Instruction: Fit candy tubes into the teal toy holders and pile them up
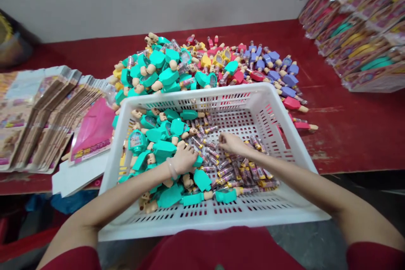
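Note:
A white plastic basket [202, 223] holds teal toy pieces [164, 149] with beige ends on its left side and small clear tubes with yellow caps [225, 171] in the middle and right. My left hand [185, 158], with a band at the wrist, is over the teal pieces, its fingers curled down on them; what it grips, if anything, is hidden. Above the tubes, my right hand [232, 143] has its fingers pinched together at the end of a tube, though what lies between the fingertips is too small to make out.
Behind the basket, teal, yellow, pink and purple toys [259, 63] are heaped on the red table [335, 135]. Folded printed cards [41, 118] and a pink bag [95, 128] lie at left. Packed toys [363, 29] are stacked at right, near the wall.

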The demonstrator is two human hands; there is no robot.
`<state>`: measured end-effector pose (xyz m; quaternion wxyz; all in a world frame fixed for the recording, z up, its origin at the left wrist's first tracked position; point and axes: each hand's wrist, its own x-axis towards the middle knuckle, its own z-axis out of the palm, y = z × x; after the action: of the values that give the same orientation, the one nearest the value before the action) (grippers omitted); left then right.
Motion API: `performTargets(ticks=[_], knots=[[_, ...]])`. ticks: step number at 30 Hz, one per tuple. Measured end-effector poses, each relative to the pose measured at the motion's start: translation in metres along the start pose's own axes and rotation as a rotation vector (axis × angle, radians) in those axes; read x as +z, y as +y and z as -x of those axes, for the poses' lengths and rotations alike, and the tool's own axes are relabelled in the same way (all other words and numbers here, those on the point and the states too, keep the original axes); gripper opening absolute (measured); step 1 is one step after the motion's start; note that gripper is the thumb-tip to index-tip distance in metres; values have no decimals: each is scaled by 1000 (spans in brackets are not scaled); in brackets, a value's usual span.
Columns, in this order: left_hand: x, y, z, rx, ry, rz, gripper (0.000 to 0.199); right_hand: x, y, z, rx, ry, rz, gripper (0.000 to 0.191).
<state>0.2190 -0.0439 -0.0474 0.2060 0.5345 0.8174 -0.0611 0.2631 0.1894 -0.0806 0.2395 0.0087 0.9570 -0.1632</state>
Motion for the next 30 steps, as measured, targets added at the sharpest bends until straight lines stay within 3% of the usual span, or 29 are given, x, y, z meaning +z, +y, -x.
performTargets(ticks=[2,5,9,12,15,20,22,25,30], knots=[[5,-1,6,-1,19,0,47,-11,3,0,24,29,55,38],[-12,-8,18,7,58,125,48,-11,5,3,24,-22,145,46],[-39,-19,32,-46,77,396,55,7,5,8,-43,-135,230,25],[-47,-27,36,-105,51,550,63,9,7,9,-80,-139,256,17],[-49,-35,35,-135,63,697,66,3,2,4,-81,-83,236,25],[-54,-40,34,-172,129,863,61,10,-29,-16,-58,27,166,35],[-56,-38,36,-197,126,968,60,17,-39,-25,-39,31,152,33],[-55,-33,37,-344,132,1144,66,23,-43,-32,-14,2,146,24],[-49,-32,33,-490,248,1366,56,15,-37,-23,-45,-15,70,16]])
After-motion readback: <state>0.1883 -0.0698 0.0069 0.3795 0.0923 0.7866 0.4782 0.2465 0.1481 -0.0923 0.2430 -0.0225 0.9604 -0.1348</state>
